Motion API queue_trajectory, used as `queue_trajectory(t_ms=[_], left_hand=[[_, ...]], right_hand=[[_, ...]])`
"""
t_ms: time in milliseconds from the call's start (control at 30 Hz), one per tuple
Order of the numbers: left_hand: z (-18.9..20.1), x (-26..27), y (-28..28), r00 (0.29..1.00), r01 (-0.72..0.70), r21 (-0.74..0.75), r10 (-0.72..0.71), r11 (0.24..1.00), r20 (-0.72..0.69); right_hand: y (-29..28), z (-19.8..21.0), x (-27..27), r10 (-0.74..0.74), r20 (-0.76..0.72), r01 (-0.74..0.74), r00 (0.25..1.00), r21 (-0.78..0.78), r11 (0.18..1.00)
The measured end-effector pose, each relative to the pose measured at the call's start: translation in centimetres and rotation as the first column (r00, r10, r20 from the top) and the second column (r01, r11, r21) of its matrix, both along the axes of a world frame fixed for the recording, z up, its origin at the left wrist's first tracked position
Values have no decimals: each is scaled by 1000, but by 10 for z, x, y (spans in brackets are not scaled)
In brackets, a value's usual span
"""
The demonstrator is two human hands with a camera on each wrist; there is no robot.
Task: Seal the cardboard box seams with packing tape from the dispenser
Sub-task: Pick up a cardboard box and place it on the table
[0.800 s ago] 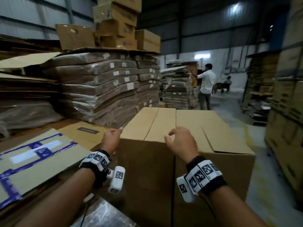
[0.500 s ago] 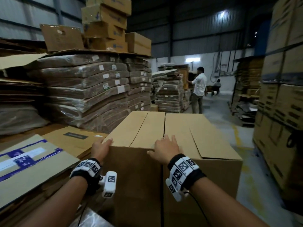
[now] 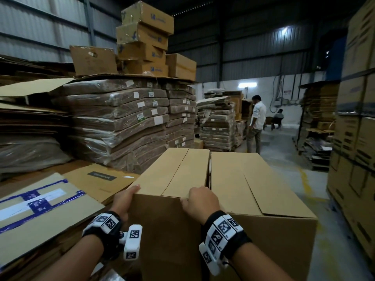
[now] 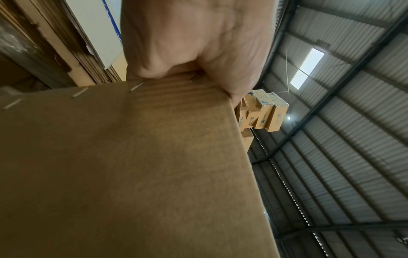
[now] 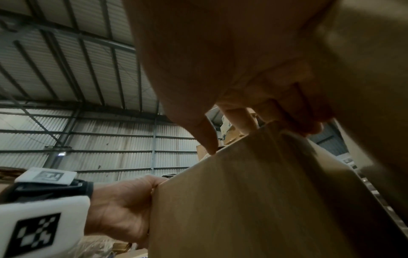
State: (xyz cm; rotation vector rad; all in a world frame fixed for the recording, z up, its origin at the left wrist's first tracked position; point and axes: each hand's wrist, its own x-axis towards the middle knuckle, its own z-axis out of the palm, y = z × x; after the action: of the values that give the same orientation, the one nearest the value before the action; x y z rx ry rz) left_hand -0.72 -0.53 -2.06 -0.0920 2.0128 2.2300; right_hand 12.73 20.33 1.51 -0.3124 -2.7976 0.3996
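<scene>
A large brown cardboard box point(image 3: 233, 189) stands in front of me, its top flaps folded down and an open seam point(image 3: 210, 169) running away from me down the middle. My left hand point(image 3: 125, 199) grips the near left top corner, thumb on top; the right wrist view shows this left hand point(image 5: 123, 206) wrapped round that corner. My right hand point(image 3: 199, 201) holds the near top edge just left of the seam. Its fingers point(image 5: 238, 120) curl over the edge of the box point(image 5: 253, 209). Staples line the box point(image 4: 132, 165) edge under my left hand point(image 4: 187, 43). No tape dispenser shows.
Flat cardboard with blue tape point(image 3: 40, 209) lies to my left. Behind it rise wrapped cardboard bundles point(image 3: 121, 122) topped by stacked boxes point(image 3: 146, 37). Tall box stacks point(image 3: 355, 138) wall the right. A person in a white shirt point(image 3: 257, 122) stands in the concrete aisle point(image 3: 284, 163) beyond.
My right hand's fingers lay flat on the top flap and now curl at the near edge. The left hand stays at the left corner. The box looks closer in the head view.
</scene>
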Motion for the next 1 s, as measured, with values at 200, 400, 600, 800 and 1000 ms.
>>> queue_trajectory(t_ms=[200,400,600,800,1000], left_hand=[[-2,-4,11,999,-17,43,15,999,39],[25,24,3,1000,-18,101,19,995,-11],[45,43,-23,978,-129,178,154,976,-140],[45,87,-60,932,-212,253,273,944,-238],[30,134,-129,884,-309,231,368,923,-289]], right_hand=[[-4,25,1,-59,-30,49,998,-279,959],[-7,43,12,-110,-160,35,981,-411,911],[-22,48,13,-148,-410,-98,900,-521,848],[-51,26,4,-154,-534,-337,831,-704,625],[-107,-4,6,8,-344,-322,939,-872,368]])
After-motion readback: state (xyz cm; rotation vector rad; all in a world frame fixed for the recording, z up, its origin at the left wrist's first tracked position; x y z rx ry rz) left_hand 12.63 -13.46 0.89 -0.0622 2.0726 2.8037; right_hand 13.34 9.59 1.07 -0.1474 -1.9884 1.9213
